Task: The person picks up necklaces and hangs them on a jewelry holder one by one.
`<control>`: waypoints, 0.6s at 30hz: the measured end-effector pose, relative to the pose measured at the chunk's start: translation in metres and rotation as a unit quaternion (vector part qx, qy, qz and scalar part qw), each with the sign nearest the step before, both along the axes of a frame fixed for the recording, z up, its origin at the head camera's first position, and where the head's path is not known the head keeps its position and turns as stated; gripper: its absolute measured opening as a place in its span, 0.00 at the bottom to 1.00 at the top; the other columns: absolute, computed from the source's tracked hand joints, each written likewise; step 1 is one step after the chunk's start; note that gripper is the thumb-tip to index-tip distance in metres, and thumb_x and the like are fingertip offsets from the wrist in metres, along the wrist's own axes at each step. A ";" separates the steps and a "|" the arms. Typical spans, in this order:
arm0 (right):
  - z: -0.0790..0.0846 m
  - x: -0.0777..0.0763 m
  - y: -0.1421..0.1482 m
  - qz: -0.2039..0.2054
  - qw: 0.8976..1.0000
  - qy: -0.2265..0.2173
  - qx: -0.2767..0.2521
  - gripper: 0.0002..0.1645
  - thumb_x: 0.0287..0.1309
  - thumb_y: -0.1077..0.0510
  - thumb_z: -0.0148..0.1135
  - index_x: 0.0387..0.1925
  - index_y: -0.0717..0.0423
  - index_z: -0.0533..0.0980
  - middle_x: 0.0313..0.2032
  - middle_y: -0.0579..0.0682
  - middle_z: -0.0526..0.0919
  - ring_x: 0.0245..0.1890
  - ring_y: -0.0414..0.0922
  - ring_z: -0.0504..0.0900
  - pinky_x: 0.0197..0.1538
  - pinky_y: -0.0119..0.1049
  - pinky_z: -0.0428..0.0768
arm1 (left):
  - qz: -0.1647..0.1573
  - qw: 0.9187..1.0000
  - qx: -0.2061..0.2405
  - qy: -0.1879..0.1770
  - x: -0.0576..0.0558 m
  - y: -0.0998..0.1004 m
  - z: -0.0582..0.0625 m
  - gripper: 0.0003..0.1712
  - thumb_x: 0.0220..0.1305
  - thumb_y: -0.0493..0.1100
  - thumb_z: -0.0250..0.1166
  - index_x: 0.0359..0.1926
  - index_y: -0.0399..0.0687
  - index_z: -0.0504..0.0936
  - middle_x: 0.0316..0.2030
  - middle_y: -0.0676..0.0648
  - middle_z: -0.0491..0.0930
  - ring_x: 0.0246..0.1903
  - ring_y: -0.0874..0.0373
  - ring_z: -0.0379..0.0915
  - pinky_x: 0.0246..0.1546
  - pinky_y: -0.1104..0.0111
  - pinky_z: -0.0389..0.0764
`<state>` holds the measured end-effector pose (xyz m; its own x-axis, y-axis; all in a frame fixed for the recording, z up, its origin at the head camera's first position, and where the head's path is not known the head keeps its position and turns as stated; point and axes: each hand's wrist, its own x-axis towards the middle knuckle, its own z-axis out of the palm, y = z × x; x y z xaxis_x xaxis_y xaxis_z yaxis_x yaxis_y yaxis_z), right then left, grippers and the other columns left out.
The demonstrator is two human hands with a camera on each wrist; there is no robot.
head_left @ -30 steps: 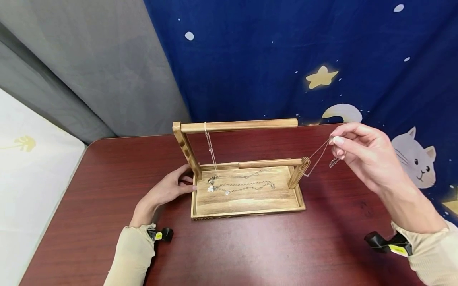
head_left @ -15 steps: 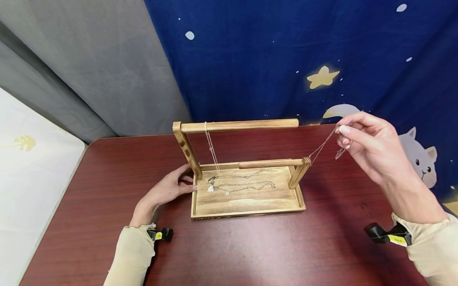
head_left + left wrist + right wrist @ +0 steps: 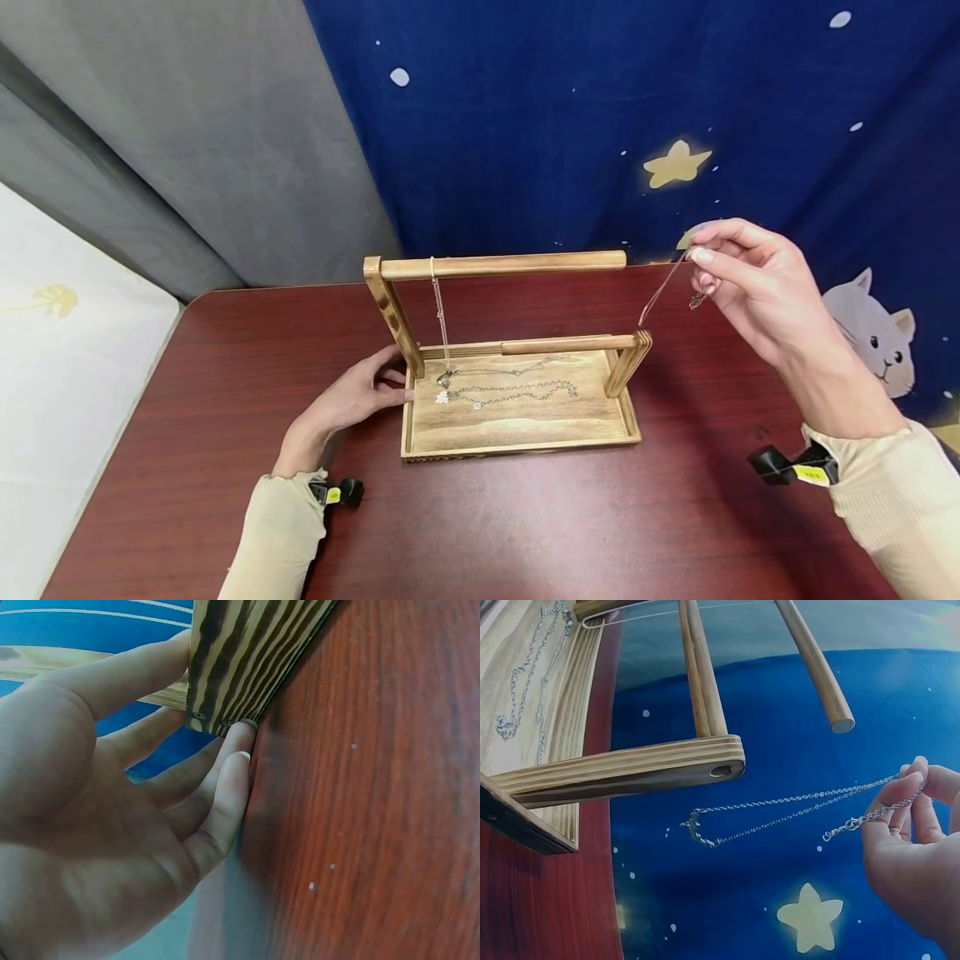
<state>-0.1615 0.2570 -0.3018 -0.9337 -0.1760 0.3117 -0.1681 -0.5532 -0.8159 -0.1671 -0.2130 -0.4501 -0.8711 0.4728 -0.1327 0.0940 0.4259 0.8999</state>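
Note:
My right hand (image 3: 772,296) pinches a thin silver necklace (image 3: 662,292) between thumb and fingertips, right of the wooden jewelry stand (image 3: 390,317). In the right wrist view its doubled chain runs to a crescent-shaped pendant (image 3: 697,829), and a short chain end (image 3: 847,827) dangles by the fingers. The head view hides the pendant behind the stand's short right post (image 3: 628,365). At the stand's left end my left hand (image 3: 352,396) grips the tray corner, thumb on one side and fingers on the other; striped wood (image 3: 232,667) shows between them in the left wrist view.
From the stand's upper bar (image 3: 510,264) hangs another necklace (image 3: 440,312). Chain necklaces (image 3: 525,392) with small pendants lie in the tray (image 3: 517,429). A lower bar (image 3: 566,343) ends at the short post. The stand rests on a dark red table (image 3: 525,525) before a blue curtain (image 3: 510,108).
My right hand rises, shifting first right and then back left, lifting the necklace. Its lower loop, earlier in front of the short post, is now behind the post's top. The left hand stays put.

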 end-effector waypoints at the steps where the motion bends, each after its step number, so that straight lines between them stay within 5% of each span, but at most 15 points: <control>1: 0.000 -0.001 -0.001 0.000 1.000 -0.002 -0.001 0.14 0.61 0.84 0.47 0.45 0.78 0.75 0.34 0.60 0.83 0.24 0.47 0.77 0.30 0.32 0.79 | 0.000 1.000 0.001 0.000 0.000 0.000 0.000 0.37 0.62 0.32 0.69 0.70 0.36 0.63 0.52 0.34 0.77 0.49 0.45 0.77 0.45 0.69 0.79; 18: 0.011 -0.007 -0.015 0.012 1.000 -0.001 0.011 0.13 0.61 0.84 0.49 0.42 0.76 0.76 0.33 0.61 0.82 0.24 0.47 0.76 0.30 0.32 0.78 | 0.001 1.000 0.001 -0.002 -0.001 0.000 -0.001 0.39 0.62 0.32 0.69 0.71 0.38 0.62 0.52 0.35 0.77 0.49 0.45 0.77 0.44 0.70 0.79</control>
